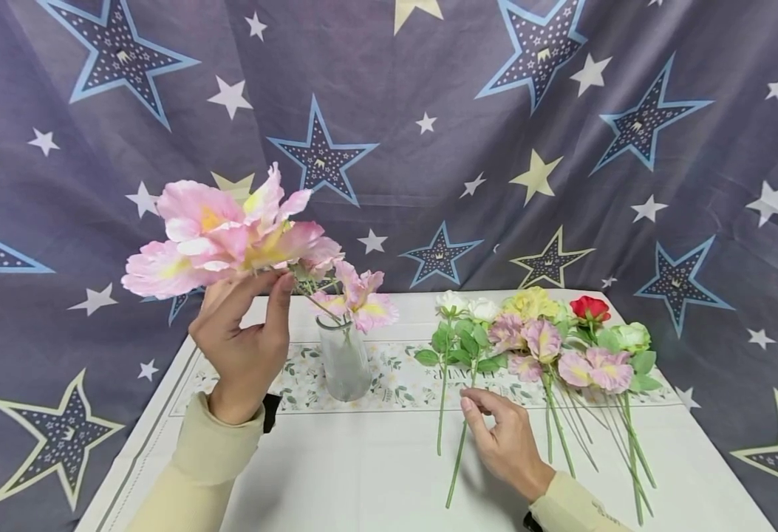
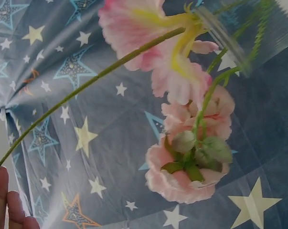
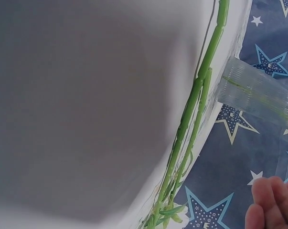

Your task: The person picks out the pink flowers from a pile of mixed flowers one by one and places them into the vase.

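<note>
In the head view my left hand (image 1: 245, 340) is raised at the left, thumb and fingertips pinching close under large pink blooms (image 1: 209, 229). The left wrist view has a thin green stem (image 2: 93, 76) running from the fingertips to a pink flower with a yellow base (image 2: 155, 28). Close by stands a glass vase (image 1: 346, 366) with stems in it and a pink flower (image 1: 365, 299) at its mouth. My right hand (image 1: 504, 443) hovers low over the table, fingers loosely bent and holding nothing. Its fingertips overlap the stem of a white rose (image 1: 483, 309).
Several artificial flowers lie at the right: a white rose (image 1: 451, 301), a yellow bloom (image 1: 531, 303), a red rose (image 1: 590, 308), and pink flowers (image 1: 609, 369). Their stems point towards the front. A floral runner (image 1: 395, 380) crosses the white table (image 1: 335, 465). Behind hangs a star-patterned cloth (image 1: 389, 199).
</note>
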The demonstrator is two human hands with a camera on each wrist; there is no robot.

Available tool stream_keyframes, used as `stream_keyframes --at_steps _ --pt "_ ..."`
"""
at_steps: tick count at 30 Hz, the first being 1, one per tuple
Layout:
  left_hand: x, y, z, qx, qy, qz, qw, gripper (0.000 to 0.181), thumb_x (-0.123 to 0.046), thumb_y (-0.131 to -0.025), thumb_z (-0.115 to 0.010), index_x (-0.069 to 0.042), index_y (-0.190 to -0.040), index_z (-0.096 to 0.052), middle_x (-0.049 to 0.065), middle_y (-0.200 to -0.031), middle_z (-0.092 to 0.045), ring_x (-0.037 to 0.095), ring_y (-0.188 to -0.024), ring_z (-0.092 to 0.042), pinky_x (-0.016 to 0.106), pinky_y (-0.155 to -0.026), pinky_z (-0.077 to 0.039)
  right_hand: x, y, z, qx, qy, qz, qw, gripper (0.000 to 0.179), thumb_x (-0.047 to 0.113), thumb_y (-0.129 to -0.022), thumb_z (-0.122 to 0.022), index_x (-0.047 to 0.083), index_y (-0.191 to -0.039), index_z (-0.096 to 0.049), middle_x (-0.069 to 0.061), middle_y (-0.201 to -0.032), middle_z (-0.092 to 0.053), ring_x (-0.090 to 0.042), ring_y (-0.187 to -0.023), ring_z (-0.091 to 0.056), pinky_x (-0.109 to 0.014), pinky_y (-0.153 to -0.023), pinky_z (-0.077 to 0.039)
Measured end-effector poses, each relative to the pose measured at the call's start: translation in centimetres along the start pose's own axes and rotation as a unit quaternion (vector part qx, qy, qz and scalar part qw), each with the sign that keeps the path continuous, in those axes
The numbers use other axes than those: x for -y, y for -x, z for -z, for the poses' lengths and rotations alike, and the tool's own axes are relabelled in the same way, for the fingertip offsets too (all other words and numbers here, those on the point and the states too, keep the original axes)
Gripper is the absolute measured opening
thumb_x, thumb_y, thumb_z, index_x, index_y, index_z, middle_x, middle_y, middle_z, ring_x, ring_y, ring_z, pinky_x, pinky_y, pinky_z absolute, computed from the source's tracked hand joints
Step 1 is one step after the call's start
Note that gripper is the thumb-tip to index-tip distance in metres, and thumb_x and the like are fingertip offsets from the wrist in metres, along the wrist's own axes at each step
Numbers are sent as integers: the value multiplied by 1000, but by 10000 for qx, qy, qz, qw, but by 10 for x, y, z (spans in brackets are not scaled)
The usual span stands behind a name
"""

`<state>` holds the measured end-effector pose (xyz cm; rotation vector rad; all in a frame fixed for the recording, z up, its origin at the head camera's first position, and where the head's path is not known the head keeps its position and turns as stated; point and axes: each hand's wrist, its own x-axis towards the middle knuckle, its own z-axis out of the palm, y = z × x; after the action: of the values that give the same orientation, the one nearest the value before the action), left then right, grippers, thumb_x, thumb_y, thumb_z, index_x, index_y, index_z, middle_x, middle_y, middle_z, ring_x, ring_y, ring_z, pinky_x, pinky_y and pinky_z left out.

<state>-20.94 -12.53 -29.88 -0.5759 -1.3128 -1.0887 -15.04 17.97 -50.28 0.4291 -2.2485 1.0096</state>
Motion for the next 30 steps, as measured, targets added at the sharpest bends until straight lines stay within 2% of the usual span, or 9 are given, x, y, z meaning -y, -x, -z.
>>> stream_keyframes --at_steps 6,14,18,23,30 --pt "8 11 1 176 -124 76 9997 21 -14 -87 -81 5 -79 -77 18 -76 -75 33 -66 -63 29 -72 -35 0 0 0 2 4 -1 10000 17 10 -96 -66 10 -110 -77 -2 -101 -77 -7 -82 -68 -32 -70 -58" --pt "27 32 2 460 -114 134 9988 7 2 -81 -82 6 -84 -78 19 -81 -76 38 -69 -61 28 -76 -42 -1 0 -1 -12 2 18 10000 17 10 -96 -67 10 -110 -77 -3 -101 -77 -7 -82 -69 -32 -70 -58" --pt "38 45 5 690 -229 198 9972 13 9 -75 -83 4 -86 -79 17 -84 -77 37 -71 -62 32 -72 -41 -1 1 -1 -34 -22 40 10000 18 9 -96 -67 9 -110 -77 -3 -100 -77 -7 -82 -68 -34 -69 -59" --pt "48 59 5 864 -410 266 9951 14 7 -74 -86 1 -86 -80 13 -83 -77 34 -71 -64 37 -70 -37 -1 2 -1 -51 -3 68 10000 19 8 -96 -66 9 -111 -77 -2 -102 -77 -7 -81 -68 -30 -70 -58" --pt "60 76 6 1195 -575 542 9897 10 0 -79 -85 -2 -88 -81 10 -79 -77 32 -69 -63 36 -71 -35 -1 4 -1 -31 49 -8 10000 19 9 -96 -67 10 -111 -77 -2 -103 -77 -6 -81 -68 -24 -72 -55"
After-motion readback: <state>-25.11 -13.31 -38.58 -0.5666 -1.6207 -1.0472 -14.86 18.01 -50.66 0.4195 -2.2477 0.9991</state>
